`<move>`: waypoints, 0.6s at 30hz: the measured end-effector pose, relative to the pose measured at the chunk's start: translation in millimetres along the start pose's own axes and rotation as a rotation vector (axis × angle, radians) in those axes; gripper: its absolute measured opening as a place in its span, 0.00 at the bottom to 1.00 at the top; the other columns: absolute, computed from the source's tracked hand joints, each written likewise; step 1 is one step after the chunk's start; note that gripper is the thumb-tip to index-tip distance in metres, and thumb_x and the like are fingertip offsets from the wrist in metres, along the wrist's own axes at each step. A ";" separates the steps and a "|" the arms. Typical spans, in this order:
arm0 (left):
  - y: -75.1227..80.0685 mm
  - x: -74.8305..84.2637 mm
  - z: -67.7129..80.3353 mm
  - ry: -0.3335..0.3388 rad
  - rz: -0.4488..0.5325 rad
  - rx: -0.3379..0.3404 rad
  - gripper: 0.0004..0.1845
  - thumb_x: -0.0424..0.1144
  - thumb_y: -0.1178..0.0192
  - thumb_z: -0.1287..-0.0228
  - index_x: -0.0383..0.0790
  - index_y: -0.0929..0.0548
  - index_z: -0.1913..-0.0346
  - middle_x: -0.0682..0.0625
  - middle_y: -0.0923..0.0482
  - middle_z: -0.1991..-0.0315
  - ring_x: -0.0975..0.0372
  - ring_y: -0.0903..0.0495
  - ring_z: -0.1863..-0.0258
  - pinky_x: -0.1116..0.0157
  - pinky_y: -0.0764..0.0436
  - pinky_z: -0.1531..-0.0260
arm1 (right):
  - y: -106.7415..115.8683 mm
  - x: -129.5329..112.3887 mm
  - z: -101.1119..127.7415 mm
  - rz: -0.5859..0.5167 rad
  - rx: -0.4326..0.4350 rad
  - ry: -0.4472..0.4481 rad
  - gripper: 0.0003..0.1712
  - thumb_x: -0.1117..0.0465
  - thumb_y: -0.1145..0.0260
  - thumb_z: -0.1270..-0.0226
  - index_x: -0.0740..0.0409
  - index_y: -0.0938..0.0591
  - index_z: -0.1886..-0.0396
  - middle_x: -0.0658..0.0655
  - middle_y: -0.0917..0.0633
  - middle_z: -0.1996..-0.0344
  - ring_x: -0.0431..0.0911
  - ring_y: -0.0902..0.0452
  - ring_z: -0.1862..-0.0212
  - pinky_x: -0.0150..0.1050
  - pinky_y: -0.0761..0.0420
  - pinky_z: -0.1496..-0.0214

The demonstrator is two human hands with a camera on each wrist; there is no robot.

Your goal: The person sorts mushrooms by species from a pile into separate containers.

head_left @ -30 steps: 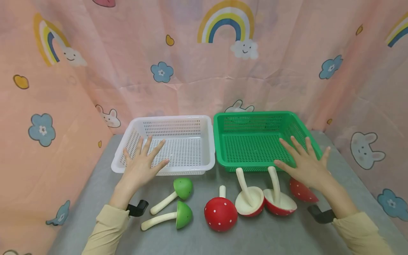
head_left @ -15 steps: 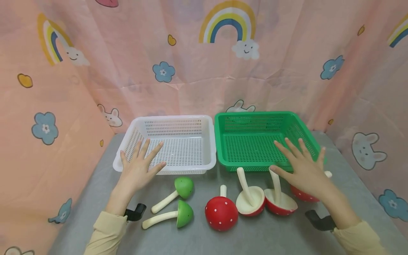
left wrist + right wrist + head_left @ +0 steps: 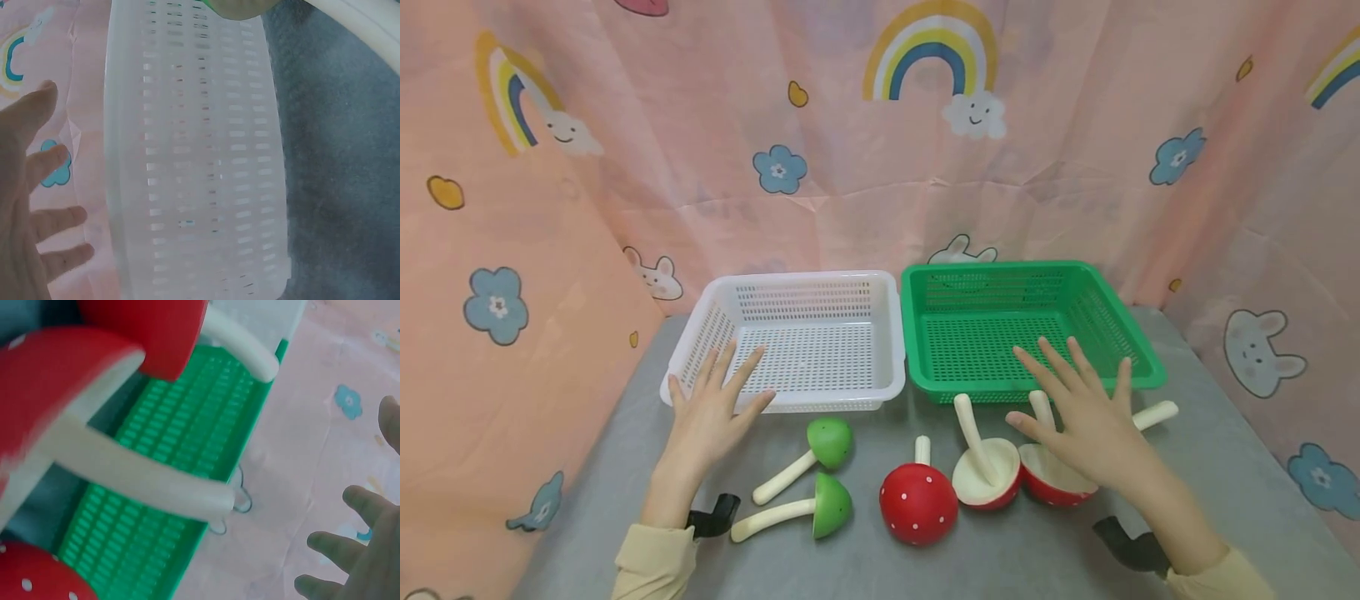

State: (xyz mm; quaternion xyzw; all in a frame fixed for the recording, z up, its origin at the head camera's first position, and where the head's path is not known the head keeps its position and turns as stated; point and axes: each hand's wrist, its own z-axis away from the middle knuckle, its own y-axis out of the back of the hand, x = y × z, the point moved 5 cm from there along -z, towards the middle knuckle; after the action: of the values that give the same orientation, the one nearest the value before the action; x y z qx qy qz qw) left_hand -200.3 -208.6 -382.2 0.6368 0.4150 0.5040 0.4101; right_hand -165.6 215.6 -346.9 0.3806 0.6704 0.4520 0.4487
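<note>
From the head view the whole layout is on show: a white basket (image 3: 805, 342) and a green basket (image 3: 1026, 321) side by side at the back of the grey tabletop (image 3: 1000, 550), with a row of toy mushrooms in front of them. The left wrist view gives only the white basket's slotted wall (image 3: 200, 156) close up and the edge of the left hand (image 3: 25, 206), fingers spread. The right wrist view looks up past red caps and pale stems at the green basket (image 3: 162, 487), the right hand (image 3: 359, 550) at the frame's edge.

Two green mushrooms (image 3: 808, 479) lie on their sides, stems running toward the near left, caps toward the right. The spotted red mushroom (image 3: 919, 500) sits cap toward the camera, stem pointing away to the baskets. Two more red mushrooms (image 3: 988, 467) rest cap-down, stems leaning up and back toward the green basket. A fourth red one is mostly hidden under the right hand, its stem (image 3: 1153, 414) poking out to the right.

The left hand (image 3: 711, 408) is flat, fingers splayed, over the white basket's near-left corner, gripping nothing. The right hand (image 3: 1086, 417) is also flat and spread, palm down above the rightmost red mushrooms, holding nothing; whether it touches them I cannot tell. The hands are well apart.
</note>
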 end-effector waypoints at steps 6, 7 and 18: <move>-3.2 -1.6 2.7 -0.055 0.020 0.102 0.33 0.62 0.50 0.32 0.63 0.42 0.27 0.44 0.48 0.24 0.44 0.51 0.25 0.28 0.60 0.36 | -5.0 -12.3 5.4 -0.029 0.001 0.011 0.45 0.33 0.42 0.36 0.36 0.48 0.24 0.61 0.42 0.25 0.61 0.62 0.22 0.72 0.83 0.35; -3.7 -1.4 3.1 -0.064 0.026 0.120 0.32 0.60 0.49 0.32 0.62 0.41 0.27 0.43 0.47 0.24 0.45 0.50 0.25 0.28 0.59 0.35 | -5.7 -14.3 6.6 -0.031 0.004 0.012 0.45 0.33 0.42 0.37 0.36 0.48 0.24 0.61 0.42 0.25 0.62 0.61 0.22 0.73 0.82 0.35; -4.2 -12.6 9.2 -0.026 0.056 0.234 0.29 0.55 0.45 0.33 0.56 0.33 0.31 0.42 0.39 0.29 0.42 0.41 0.31 0.29 0.55 0.36 | -21.1 -36.5 17.9 -0.069 0.007 0.033 0.45 0.35 0.35 0.42 0.36 0.40 0.27 0.59 0.37 0.28 0.62 0.50 0.25 0.74 0.63 0.30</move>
State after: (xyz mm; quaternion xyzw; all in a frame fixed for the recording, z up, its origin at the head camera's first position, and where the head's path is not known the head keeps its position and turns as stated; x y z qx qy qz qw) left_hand -193.6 -220.1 -391.4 0.6982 0.4478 0.4550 0.3238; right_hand -139.6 180.5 -360.9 0.3514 0.6921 0.4400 0.4516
